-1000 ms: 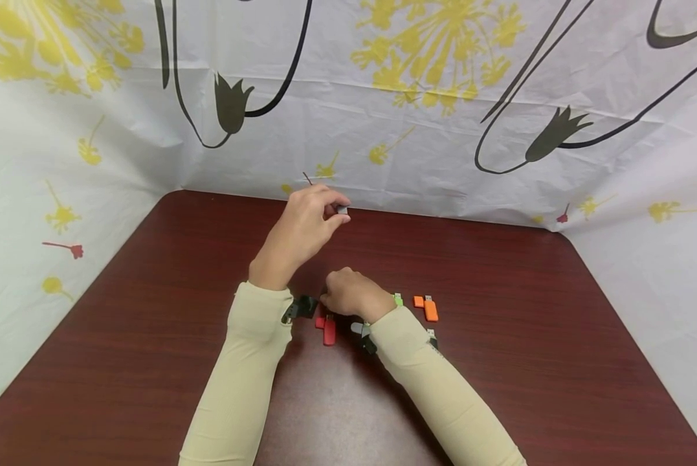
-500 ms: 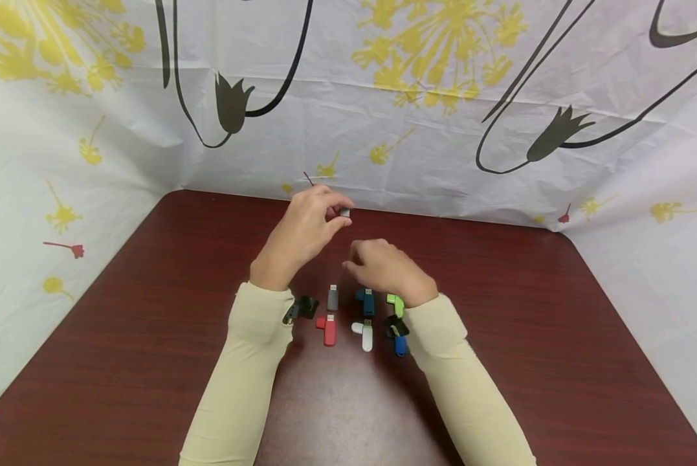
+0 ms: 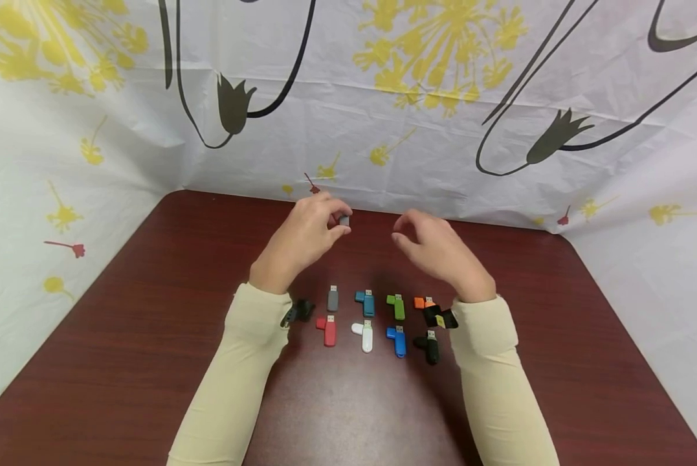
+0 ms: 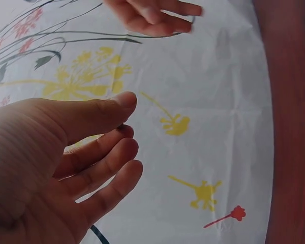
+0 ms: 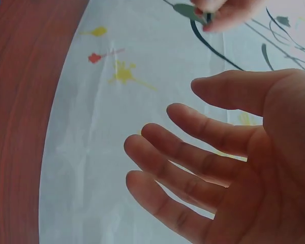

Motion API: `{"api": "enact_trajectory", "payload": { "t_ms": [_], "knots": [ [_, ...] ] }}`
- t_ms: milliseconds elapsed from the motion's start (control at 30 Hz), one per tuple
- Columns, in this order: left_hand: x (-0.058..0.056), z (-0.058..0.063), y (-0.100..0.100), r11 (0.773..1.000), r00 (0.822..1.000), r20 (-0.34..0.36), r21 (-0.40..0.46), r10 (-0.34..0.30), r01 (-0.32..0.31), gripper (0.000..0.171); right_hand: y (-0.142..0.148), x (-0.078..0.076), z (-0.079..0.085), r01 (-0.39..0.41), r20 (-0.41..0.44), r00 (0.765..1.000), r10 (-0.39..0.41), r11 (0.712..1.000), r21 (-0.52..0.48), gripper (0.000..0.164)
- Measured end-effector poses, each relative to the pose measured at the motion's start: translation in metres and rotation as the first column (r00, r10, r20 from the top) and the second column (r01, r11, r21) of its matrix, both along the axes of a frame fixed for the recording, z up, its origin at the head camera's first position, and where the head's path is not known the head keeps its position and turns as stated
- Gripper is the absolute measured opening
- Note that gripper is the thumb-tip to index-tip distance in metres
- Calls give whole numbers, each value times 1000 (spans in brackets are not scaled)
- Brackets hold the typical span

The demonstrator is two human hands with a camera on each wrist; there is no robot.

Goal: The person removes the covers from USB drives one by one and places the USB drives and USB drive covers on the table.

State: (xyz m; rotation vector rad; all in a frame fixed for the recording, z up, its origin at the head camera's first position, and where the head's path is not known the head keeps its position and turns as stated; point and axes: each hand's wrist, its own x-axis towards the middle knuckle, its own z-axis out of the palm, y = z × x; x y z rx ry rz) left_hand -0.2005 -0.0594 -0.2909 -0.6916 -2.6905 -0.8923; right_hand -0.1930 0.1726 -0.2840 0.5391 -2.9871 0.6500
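Between thumb and index finger my left hand [image 3: 301,236] pinches a small grey cap [image 3: 344,221], raised over the far part of the table. In the left wrist view the thumb mostly hides it. My right hand [image 3: 441,249] hovers to the right at similar height, its fingers loosely bent with nothing in them, as the right wrist view also shows. Below the hands, USB sticks lie in two rows. The far row has a grey stick [image 3: 332,299] without a cap beside it, a teal stick [image 3: 368,303], a green stick [image 3: 399,308] and an orange stick [image 3: 428,302].
The near row holds a red stick [image 3: 330,332], a white stick [image 3: 367,338], a blue stick [image 3: 400,343] and a black stick [image 3: 432,349], each with its cap alongside. A patterned white sheet [image 3: 336,97] hangs behind the dark red table [image 3: 150,336].
My right hand has lifted away from the grey stick, which now lies in the far row, and moved right and farther back. The left hand still holds the cap, nearly in place.
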Motion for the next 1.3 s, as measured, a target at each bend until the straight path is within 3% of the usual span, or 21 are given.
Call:
{"api": "enact_trajectory", "payload": {
  "t_ms": [233,433,633,833,933,1300],
  "knots": [
    [0,-13,-2,994,998,65,-109,-17,24,24,11,2,3,5,-36,999,-6,1000,-11,24],
    [0,-31,-6,974,988,154,-217,-29,62,23,13,3,4,2,-34,999,-3,1000,-22,23],
    [2,-50,-7,960,954,296,-276,35,50,19,17,3,4,1,-28,1000,-2,1000,-26,20],
    [5,-59,0,939,925,375,-337,60,76,10,23,3,6,0,-26,1000,-2,999,-45,19],
    [6,-64,2,930,918,393,-355,57,95,8,24,3,5,-3,-17,1000,3,999,-49,19],
    [6,-73,6,916,917,392,-389,69,97,12,25,2,3,-16,-14,1000,16,999,-44,18]
  ]
}}
